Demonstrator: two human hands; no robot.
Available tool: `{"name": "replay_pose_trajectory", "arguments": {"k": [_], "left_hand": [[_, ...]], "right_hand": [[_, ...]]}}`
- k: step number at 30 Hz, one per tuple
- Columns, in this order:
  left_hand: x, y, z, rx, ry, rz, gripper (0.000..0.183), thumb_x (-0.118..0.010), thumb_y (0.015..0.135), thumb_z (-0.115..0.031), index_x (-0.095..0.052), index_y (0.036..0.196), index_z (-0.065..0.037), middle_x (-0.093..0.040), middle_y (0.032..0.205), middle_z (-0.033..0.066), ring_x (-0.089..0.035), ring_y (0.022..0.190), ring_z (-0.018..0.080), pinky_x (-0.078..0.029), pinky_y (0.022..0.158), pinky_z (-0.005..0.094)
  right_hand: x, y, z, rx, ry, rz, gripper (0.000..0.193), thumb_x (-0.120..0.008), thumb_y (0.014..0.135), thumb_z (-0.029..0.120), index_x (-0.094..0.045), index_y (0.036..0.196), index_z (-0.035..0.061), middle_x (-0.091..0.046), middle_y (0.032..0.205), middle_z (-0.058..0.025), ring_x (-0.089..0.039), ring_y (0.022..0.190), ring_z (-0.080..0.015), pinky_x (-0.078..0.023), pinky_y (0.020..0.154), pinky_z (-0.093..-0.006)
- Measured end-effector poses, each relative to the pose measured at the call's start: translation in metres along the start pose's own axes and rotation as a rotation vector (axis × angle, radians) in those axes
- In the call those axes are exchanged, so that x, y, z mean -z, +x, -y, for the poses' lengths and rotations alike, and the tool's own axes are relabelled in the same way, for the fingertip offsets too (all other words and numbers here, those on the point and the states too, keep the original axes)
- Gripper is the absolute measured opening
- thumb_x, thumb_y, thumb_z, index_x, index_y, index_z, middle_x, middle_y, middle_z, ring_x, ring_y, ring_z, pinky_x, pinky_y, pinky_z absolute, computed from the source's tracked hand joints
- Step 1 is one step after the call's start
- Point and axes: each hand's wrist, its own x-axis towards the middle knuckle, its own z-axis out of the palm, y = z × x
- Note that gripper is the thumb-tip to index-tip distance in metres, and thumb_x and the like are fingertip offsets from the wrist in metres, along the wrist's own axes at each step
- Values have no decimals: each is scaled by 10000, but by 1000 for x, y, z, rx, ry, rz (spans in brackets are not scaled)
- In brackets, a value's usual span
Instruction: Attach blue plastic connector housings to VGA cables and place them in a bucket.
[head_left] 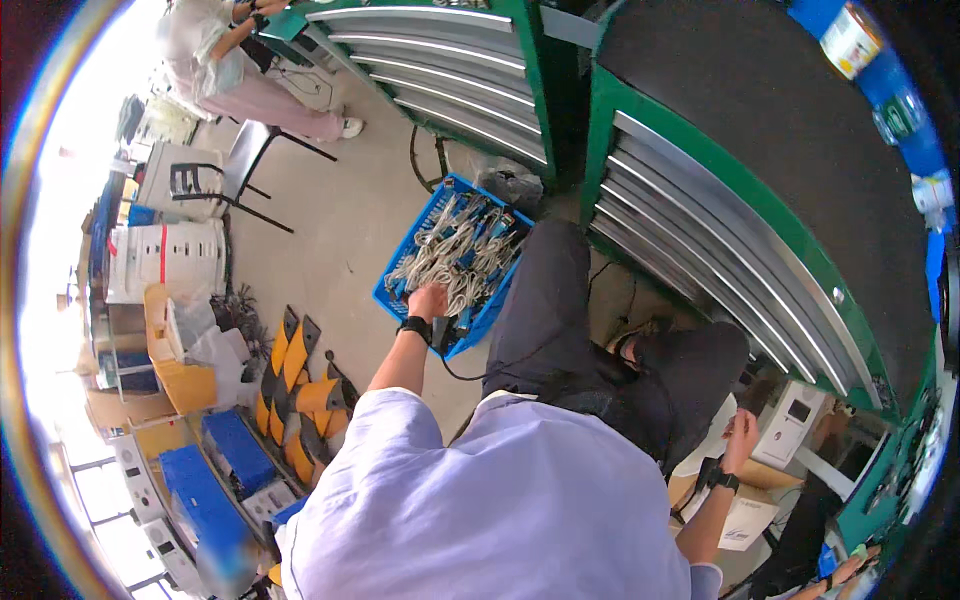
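A blue plastic basket [383,291] stands on the floor beside my left leg. It is heaped with grey coiled cables [452,245] that have blue and dark connectors. My left hand [428,302] reaches over its near left side, fingers curled down into the cables; what they grip is hidden. On the other side of my body, my right hand [741,438] is raised with its fingers bent in, and no object shows in it. It is close to a white device with a small dark screen [789,422] and above an open cardboard box [745,518].
Green cabinets with slatted metal fronts [700,240] bound the right and far sides. A chair [250,160] and a person [235,75] are at the far left. Black-and-yellow pieces [290,365] and blue bins [195,492] lie left. Another person's hand [850,568] shows lower right.
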Motion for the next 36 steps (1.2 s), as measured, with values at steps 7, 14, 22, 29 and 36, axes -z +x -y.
{"name": "replay_pose_trajectory", "arguments": {"k": [7,14,22,29,36], "left_hand": [[-83,10,9,471,-658,-217,298,-569,909,-21,-501,1179,-126,-620,880,137,-649,734,274,-518,542,411],[-73,83,38,471,-784,-364,714,-635,865,12,-311,1439,-260,-565,1060,136,-612,885,272,-595,707,532],[-140,95,-1,523,-604,-496,403,-703,878,-98,-453,1195,-98,-625,852,127,-617,586,256,-552,480,386],[-126,70,-7,397,-710,-193,317,-640,955,-101,-481,1225,-52,-652,1028,130,-698,934,268,-604,683,390],[-116,8,-62,344,-1084,21,281,-613,957,-40,-484,1168,-172,-648,1070,101,-677,1001,246,-567,757,419]], "right_hand": [[32,-45,-51,-275,-30,-12,201,-612,981,247,-631,1056,61,-611,756,-18,-568,594,-100,-486,491,-253],[36,-108,-71,-484,7,-72,151,-650,947,211,-659,1007,73,-632,769,1,-563,577,-86,-458,456,-226],[43,-110,-27,-354,-119,-111,184,-633,977,238,-653,1021,61,-628,798,-31,-602,624,-114,-481,470,-249],[22,-57,26,-151,-143,-65,197,-613,991,219,-642,1031,28,-595,735,-18,-575,615,-97,-476,506,-251],[-66,-14,167,199,-280,98,114,-592,983,119,-637,1027,24,-595,783,-13,-541,642,-91,-438,566,-246]]}}
